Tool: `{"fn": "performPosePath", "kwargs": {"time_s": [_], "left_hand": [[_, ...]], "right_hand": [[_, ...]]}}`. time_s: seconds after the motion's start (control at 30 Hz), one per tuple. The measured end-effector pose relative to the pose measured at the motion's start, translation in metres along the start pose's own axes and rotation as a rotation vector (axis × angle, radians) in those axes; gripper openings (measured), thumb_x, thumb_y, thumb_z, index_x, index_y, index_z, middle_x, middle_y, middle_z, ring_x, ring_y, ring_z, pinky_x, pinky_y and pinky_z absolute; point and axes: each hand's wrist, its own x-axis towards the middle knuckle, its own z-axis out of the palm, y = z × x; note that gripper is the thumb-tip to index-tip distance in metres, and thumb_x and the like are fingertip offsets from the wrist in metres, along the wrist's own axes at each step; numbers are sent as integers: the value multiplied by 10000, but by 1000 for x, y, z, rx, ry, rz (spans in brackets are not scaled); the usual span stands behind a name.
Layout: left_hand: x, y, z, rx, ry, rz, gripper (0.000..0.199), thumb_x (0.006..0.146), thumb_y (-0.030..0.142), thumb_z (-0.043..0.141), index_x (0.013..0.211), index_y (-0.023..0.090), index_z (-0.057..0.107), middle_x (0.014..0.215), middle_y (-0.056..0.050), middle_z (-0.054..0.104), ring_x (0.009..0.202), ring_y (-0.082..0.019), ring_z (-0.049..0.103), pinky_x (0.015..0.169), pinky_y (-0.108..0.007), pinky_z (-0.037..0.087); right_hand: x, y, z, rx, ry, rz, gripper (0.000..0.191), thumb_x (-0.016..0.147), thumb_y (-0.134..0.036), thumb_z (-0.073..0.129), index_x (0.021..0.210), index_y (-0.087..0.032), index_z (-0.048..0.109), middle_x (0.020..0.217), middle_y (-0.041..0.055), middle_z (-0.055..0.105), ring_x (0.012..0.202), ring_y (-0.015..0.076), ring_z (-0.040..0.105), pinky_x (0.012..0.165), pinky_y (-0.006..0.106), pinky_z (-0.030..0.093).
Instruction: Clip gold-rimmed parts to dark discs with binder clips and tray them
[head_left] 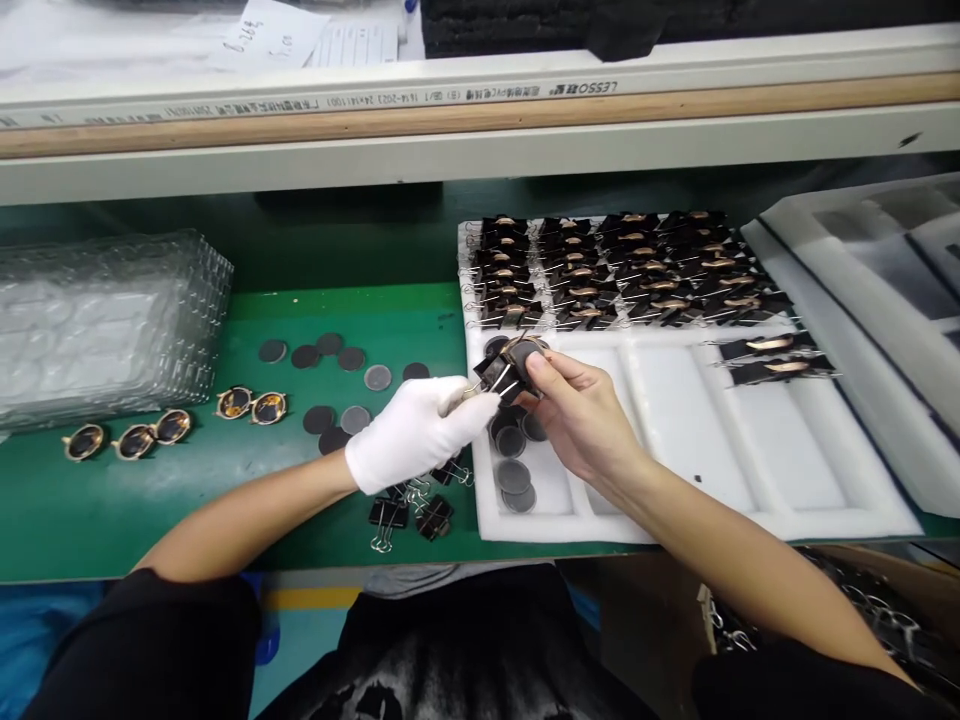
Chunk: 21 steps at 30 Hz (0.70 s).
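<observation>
My left hand, in a white glove, pinches the wire handles of a black binder clip above the white tray's left edge. My bare right hand grips a gold-rimmed round piece with a dark grey disc against it, thumb on the disc. The clip meets this piece between both hands; how far its jaws reach over the rim is hidden. Below my left hand, several loose binder clips lie on the green table. Dark round discs are scattered near the glove, and more discs lie in the tray.
The white foam tray carries rows of clipped gold-rimmed pieces. Gold-rimmed round pieces lie left, before stacked clear plastic trays. More foam trays lean right. A shelf edge crosses behind; a box sits low right.
</observation>
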Motion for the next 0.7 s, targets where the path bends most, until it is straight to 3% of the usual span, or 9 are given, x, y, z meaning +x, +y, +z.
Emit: {"fn": "performPosePath", "kwargs": {"time_s": [0.17, 0.27, 0.33, 0.4, 0.47, 0.57, 0.63, 0.7], "left_hand": [[4, 0, -10, 75, -79, 40, 397, 986, 486, 472, 708, 203, 473, 558, 57, 545, 499, -88, 483, 521, -239, 375], [9, 0, -33, 222, -139, 172, 348, 1001, 467, 458, 850, 193, 611, 705, 30, 670, 585, -103, 566, 598, -242, 431], [12, -2, -51, 386, -96, 238, 367, 1023, 452, 409, 952, 196, 662, 780, 9, 706, 637, -117, 602, 647, -251, 446], [13, -4, -68, 620, -50, 203, 419, 1025, 492, 389, 941, 198, 676, 733, -2, 685, 628, -138, 600, 632, -265, 424], [11, -7, -79, 837, -162, 107, 446, 977, 594, 457, 914, 210, 674, 664, 0, 646, 587, -159, 583, 575, -270, 378], [3, -13, -82, 1015, -454, 0, 495, 849, 697, 610, 1030, 241, 675, 726, -5, 671, 561, -178, 584, 518, -265, 333], [-1, -18, -76, 1127, -465, 5, 452, 856, 624, 649, 1102, 246, 669, 810, -32, 695, 589, -195, 610, 521, -268, 338], [-2, -23, -70, 1232, -389, 71, 329, 901, 496, 642, 1094, 232, 678, 841, -56, 695, 634, -215, 635, 541, -278, 349]], "right_hand": [[-1, -2, 3, 57, 0, 56, 268, 755, -476, 869, 916, -270, 807, 1013, 27, 761, 872, 161, 661, 675, 268, 558], [2, -12, -1, 143, 15, 59, 281, 752, -475, 872, 929, -276, 783, 1046, 21, 755, 938, 189, 689, 733, 310, 603], [4, -19, -5, 252, 52, 55, 265, 774, -486, 854, 904, -280, 751, 1024, 2, 742, 975, 199, 699, 767, 335, 623], [7, -23, -9, 347, 97, 76, 257, 781, -488, 848, 865, -282, 719, 935, -23, 717, 922, 176, 702, 705, 291, 618], [9, -24, -12, 383, 139, 116, 275, 750, -471, 878, 837, -278, 701, 851, -42, 682, 822, 141, 689, 613, 229, 584], [9, -22, -12, 350, 142, 161, 319, 715, -477, 903, 846, -269, 700, 852, -45, 662, 785, 124, 678, 593, 206, 579], [7, -21, -10, 311, 112, 166, 334, 711, -494, 902, 846, -264, 701, 877, -42, 659, 798, 125, 681, 615, 209, 595], [4, -22, -8, 269, 74, 172, 327, 723, -503, 891, 833, -261, 701, 887, -39, 656, 797, 126, 682, 630, 213, 605]]}}
